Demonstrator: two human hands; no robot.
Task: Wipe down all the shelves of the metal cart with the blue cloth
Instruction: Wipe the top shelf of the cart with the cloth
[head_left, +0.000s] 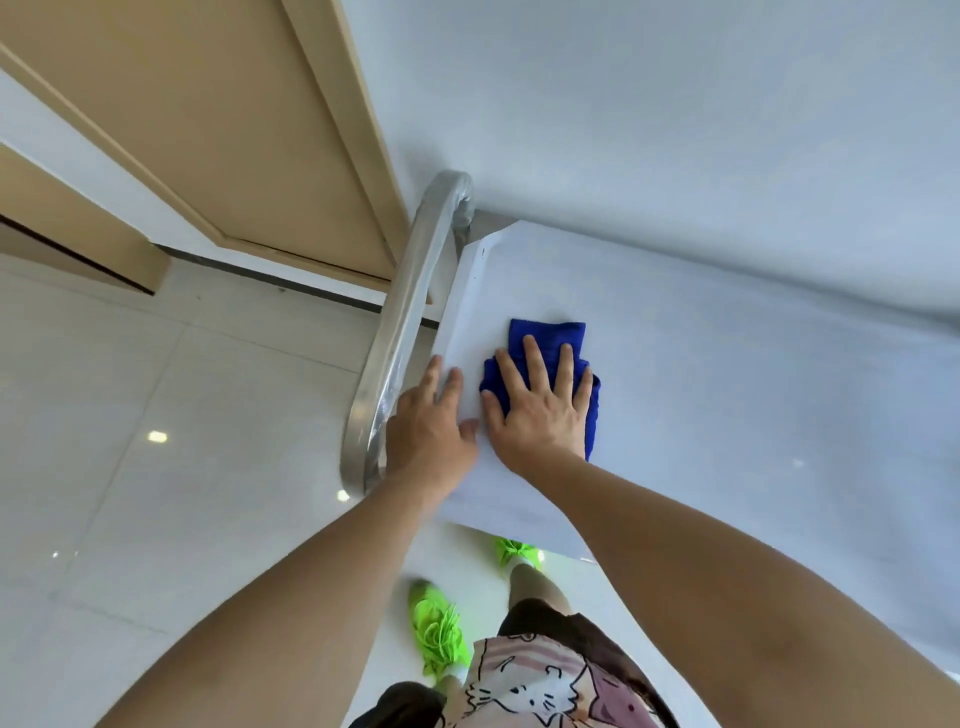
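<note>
Right hand (540, 410) lies flat with fingers spread on the blue cloth (553, 338), pressing it to the cart's top shelf (727, 389) near its left edge. Left hand (428, 421) rests open on that edge by the handle (405, 322), probably steadying the cart.

You have bright, even, diffuse light across the whole view, with no hard shadows. The top shelf (727, 389) under your right hand (540, 410) reads as washed-out white, nearly merging with the wall (675, 104) beyond your fingers. Small specular spots sit on the floor tiles (156, 436) to the left of your left hand (428, 431), and streaked glare runs along the cart handle (410, 322) beside it. Wide-angle distortion bends straight edges and swells your forearms toward the bottom. The green shoes (441, 634) below your wrists are slightly blurred.
</note>
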